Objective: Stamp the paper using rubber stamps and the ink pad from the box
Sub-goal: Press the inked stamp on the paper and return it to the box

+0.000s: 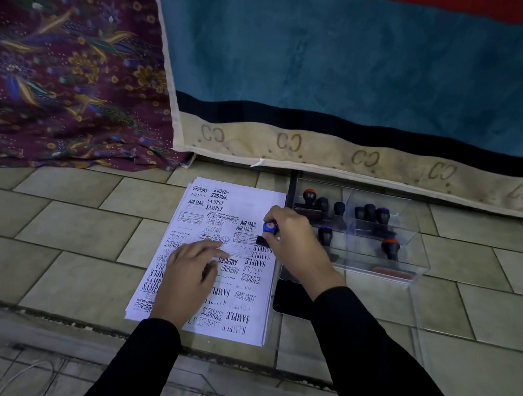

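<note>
1. Two cloths fill the far side: a blue blanket [371, 62] with a red top band, a dark stripe and a beige hem, and a purple flowered cloth [56, 54] bunched to its left. Both reach down to the floor.
2. Pale rectangular tiles make up the floor [67, 222], which carries everything else.
3. Just right of the paper stands a clear box [416, 274], split into compartments, its far edge near the blanket hem.
4. A stack of paper [240, 294] lies on the floor between the arms, its top sheet crowded with black prints such as SAMPLE, AIR MAIL, FAX OUT and EXPRESS.
5. Black sleeves cover both arms to the wrist.
6. At the sheet's near right corner a dark flat thing [293, 298] lies partly under the right forearm; whether it is the ink pad I cannot tell.
7. The left hand [187, 282] rests flat on the lower left part of the sheet, fingers straight and spread.
8. The right hand [297, 245] grips a blue-topped stamp [270, 227] from above, fingers curled round the handle, its black base down on the sheet near the right edge beside the AIR MAIL prints.
9. Several spare stamps [390, 248] with black handles sit in the box, some capped orange, some blue.
</note>
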`<state>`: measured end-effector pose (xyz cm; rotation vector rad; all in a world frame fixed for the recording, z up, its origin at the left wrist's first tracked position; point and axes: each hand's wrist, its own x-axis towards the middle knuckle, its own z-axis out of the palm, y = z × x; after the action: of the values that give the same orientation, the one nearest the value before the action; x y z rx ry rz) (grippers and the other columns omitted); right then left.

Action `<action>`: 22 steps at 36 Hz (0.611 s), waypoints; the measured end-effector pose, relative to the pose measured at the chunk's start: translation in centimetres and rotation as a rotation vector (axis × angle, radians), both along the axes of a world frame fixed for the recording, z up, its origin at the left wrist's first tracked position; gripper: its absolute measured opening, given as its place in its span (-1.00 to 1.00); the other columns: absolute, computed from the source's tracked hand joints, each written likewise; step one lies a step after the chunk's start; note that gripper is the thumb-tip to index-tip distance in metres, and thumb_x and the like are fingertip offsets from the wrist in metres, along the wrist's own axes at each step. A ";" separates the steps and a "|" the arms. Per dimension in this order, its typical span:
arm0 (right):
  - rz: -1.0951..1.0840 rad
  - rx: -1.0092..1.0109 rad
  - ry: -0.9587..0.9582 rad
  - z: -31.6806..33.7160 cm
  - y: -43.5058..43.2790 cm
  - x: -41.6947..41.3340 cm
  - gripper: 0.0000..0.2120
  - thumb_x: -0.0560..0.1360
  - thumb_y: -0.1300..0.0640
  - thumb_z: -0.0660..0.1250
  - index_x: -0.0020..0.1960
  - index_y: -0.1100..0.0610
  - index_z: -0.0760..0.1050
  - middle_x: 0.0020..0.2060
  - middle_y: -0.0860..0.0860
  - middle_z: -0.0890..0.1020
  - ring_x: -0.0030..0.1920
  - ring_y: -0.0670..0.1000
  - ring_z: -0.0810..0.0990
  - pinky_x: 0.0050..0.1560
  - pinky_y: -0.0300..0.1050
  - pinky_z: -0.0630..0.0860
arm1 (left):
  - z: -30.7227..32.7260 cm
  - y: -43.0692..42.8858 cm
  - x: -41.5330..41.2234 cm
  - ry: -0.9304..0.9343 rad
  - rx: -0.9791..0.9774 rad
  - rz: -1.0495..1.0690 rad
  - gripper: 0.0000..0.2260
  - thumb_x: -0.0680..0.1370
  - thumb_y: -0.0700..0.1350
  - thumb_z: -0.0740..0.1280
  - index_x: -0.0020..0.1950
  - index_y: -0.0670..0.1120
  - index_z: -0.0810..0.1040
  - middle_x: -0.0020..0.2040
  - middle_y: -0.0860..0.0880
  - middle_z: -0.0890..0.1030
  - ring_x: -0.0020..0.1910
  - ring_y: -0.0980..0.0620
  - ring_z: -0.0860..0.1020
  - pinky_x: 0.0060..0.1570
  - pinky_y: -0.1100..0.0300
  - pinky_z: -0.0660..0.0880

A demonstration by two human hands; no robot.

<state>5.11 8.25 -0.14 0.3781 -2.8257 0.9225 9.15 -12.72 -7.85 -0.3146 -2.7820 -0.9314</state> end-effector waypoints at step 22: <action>-0.165 -0.281 0.095 3.1 2.4 0.1 -0.82 0.43 0.29 0.40 0.02 0.18 0.52 -0.07 0.08 0.59 -0.15 0.00 0.63 -0.07 -0.16 0.62 | 0.1 0.0 0.1 0.001 0.004 -0.005 -0.74 0.54 -0.08 0.17 0.11 0.14 0.59 0.24 0.21 0.52 0.25 0.15 0.40 0.31 0.16 0.18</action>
<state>5.19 10.64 2.92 0.1470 -2.5469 1.2071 9.29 -12.72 -7.72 -0.3219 -2.7789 -0.9381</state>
